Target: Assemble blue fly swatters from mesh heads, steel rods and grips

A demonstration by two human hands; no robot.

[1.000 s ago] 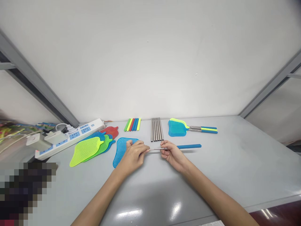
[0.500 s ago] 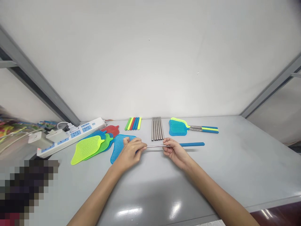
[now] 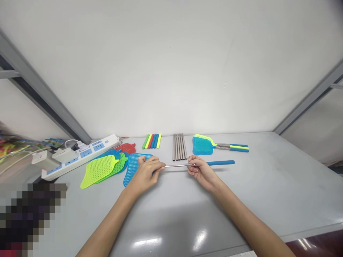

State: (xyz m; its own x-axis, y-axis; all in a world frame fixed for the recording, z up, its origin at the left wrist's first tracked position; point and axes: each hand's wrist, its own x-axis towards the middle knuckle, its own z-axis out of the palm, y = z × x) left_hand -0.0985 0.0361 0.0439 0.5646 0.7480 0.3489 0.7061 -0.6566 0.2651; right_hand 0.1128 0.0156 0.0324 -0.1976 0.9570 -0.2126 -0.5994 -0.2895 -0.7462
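A fly swatter with a blue mesh head (image 3: 133,167), a thin metal rod (image 3: 177,165) and a blue handle (image 3: 221,162) lies crosswise in both hands, just above the table. My left hand (image 3: 148,172) is closed around the neck, where the head meets the rod, and hides that joint. With fingertips pinched, my right hand (image 3: 200,172) grips the rod close to the handle. Bare rod shows between the two hands. Behind them several metal rods (image 3: 179,147) lie side by side, and several coloured handles (image 3: 151,141) lie to their left.
Loose swatter heads in yellow (image 3: 99,170), green (image 3: 122,165) and red (image 3: 128,147) overlap at left, beside a white power strip (image 3: 88,154) with plugs and cables. Several whole fly swatters (image 3: 203,145) are stacked at the back right. A wall (image 3: 171,89) closes the table's rear.
My hands have moved slightly apart, left hand and mesh head leftward, right hand and handle rightward. A longer stretch of rod shows between them.
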